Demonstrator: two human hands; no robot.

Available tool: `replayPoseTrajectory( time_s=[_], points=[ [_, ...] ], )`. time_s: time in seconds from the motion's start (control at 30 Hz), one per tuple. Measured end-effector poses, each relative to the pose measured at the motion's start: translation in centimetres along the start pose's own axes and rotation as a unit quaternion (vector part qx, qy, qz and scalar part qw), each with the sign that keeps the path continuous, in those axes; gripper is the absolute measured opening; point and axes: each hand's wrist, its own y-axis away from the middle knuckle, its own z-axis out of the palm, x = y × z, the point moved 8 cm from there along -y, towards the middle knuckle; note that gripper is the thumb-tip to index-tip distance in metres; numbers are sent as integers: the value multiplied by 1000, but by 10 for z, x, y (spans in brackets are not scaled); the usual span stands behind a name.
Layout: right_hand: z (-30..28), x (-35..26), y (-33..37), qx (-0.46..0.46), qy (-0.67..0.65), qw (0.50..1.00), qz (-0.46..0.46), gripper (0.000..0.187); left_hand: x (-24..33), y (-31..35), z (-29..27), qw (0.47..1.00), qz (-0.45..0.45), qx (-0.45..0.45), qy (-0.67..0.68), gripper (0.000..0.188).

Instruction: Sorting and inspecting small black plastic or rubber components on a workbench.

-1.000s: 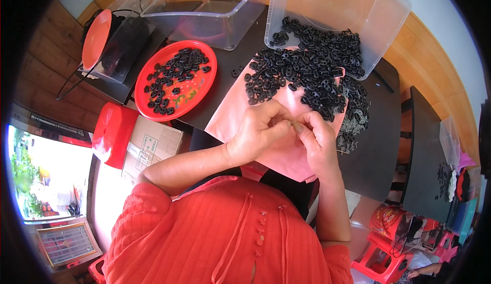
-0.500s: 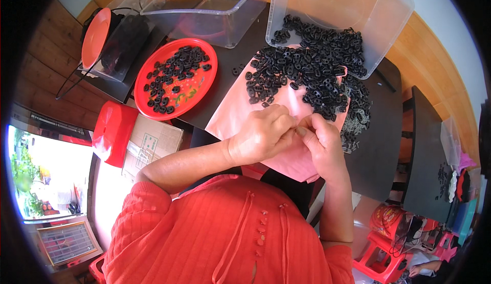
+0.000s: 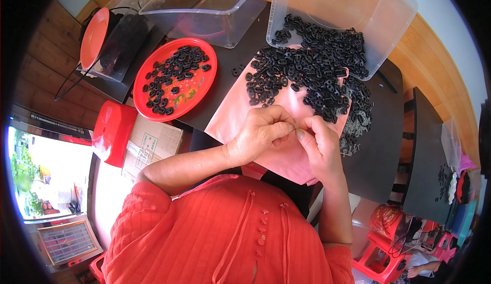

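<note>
Pink cloth [image 3: 230,112] on a dark table [image 3: 371,164], used here as the landmark. Left hand [image 3: 263,133] and right hand [image 3: 322,148] above its near half, fingertips just beside each other. Both grips closed in thumb-and-forefinger pinches on a small piece [image 3: 295,128], mostly hidden; kind, pointing and long axis cannot be told.

Containers. Beyond the cloth: clear plastic bin [image 3: 353,8], tipped; black two-holed oval pieces [image 3: 322,54] heaped inside and running out onto the cloth's far part. Ovals lie every way, long axes at mixed angles, many overlapping. Left of the cloth: round red tray [image 3: 139,87] with a printed floral pattern, holding more of the same ovals, thick toward its far side, scattered nearer. Beyond the cloth to the left: second clear bin [image 3: 225,31], contents unclear.

Right edge of the cloth: heap of small grey slivers [image 3: 356,126], metal-looking, beside the black ovals. Left of the cloth, below table level: cardboard box [image 3: 153,143].
</note>
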Motion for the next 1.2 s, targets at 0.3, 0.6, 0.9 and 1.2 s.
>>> replayPoseTrajectory(
  time_s=[0.3, 0.6, 0.9, 1.2],
  points=[
    [2, 25, 2, -31, -248, 957, 146, 11, 31, 9, 5, 935, 279, 19, -217, 17],
    [7, 28, 8, -45, -280, 933, 224, 11, 46, 27, 20, 795, 491, 31, -355, 28],
    [1, -5, 2, 28, -24, 999, -8, 8, 2, 1, 0, 997, 75, 34, -13, 10],
    [6, -12, -2, 56, 168, 980, -93, 10, 2, 5, -26, 991, 70, 107, 37, 10]
  ],
)
